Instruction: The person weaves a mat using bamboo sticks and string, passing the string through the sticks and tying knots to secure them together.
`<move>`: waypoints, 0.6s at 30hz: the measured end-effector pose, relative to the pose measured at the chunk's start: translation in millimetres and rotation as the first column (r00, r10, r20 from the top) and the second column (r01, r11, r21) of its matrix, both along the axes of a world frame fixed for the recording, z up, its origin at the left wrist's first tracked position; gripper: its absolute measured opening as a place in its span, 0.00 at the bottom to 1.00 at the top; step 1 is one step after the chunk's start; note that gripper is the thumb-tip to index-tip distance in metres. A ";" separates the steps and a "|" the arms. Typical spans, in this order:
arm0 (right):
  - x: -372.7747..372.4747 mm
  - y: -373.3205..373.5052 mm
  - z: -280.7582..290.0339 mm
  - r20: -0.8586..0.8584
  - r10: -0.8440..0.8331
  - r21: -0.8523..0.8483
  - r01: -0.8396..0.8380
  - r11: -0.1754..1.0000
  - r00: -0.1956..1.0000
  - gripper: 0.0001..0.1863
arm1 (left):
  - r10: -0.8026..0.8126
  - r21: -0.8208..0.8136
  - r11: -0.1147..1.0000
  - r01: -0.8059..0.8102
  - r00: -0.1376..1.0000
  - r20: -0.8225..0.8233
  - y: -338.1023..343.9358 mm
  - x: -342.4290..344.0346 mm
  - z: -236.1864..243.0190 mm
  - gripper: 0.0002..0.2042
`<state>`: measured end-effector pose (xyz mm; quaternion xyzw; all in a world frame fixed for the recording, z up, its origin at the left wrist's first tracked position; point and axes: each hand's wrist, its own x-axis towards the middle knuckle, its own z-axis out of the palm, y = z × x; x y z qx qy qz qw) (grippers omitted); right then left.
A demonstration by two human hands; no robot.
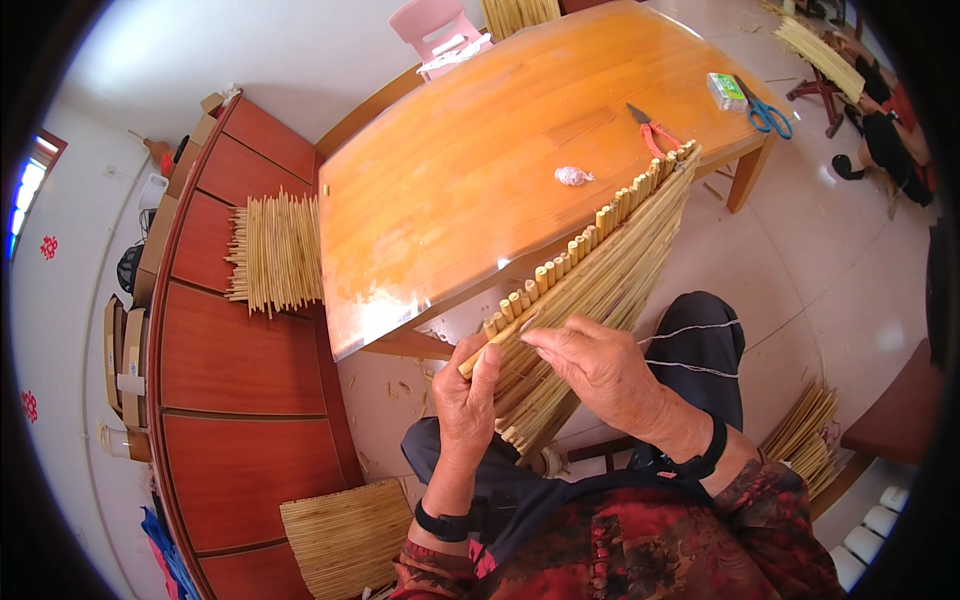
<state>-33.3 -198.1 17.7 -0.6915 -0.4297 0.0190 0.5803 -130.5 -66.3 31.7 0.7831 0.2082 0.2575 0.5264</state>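
A mat of straw-coloured stalks [620, 285] tied side by side slants from my lap to the table edge, its cut ends standing in a row. My left hand [463, 400] grips its near end, thumb laid along the outermost stalk. Close beside it, my right hand [608, 372] is pinched at the mat's face. White string [700, 327] runs from the right hand in two strands over my right knee. Whatever sits right at those fingertips is too small to make out.
On the wooden table [450, 160] lie red-handled pliers [655, 135], blue-handled scissors [768, 118], a small packet [727, 92] and a wad of white string [573, 176]. Stalk bundles [275, 252] rest by the red cabinet [240, 350]. Another person [895, 150] sits far right.
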 end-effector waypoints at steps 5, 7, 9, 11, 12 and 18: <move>1.2 -1.6 1.7 -0.043 0.051 -0.002 -0.051 0.999 0.998 0.13 | 0.002 -0.068 0.998 -0.004 0.999 -0.035 0.2 -3.9 0.7 0.13; 1.2 -1.3 1.7 -0.062 0.068 0.004 -0.068 0.998 0.996 0.13 | 0.003 -0.053 0.999 -0.005 0.999 -0.037 0.2 -4.8 1.0 0.13; 1.3 -1.0 1.0 -0.053 0.074 0.014 -0.073 0.997 0.996 0.13 | 0.004 -0.038 0.999 -0.006 0.999 -0.038 -0.1 -4.9 1.0 0.13; 1.9 -1.1 1.2 -0.063 0.085 0.021 -0.084 0.996 0.994 0.13 | 0.007 -0.018 1.000 -0.008 1.000 -0.022 -0.9 -4.4 1.1 0.12; 2.2 -1.4 1.3 -0.072 0.096 0.029 -0.094 0.995 0.993 0.13 | 0.008 -0.018 1.000 -0.008 1.000 -0.022 -1.0 -4.7 0.7 0.12; 3.4 -1.4 0.1 -0.067 0.114 0.016 -0.113 0.993 0.991 0.12 | 0.030 -0.027 0.999 -0.030 0.999 -0.023 -3.1 -5.6 1.1 0.12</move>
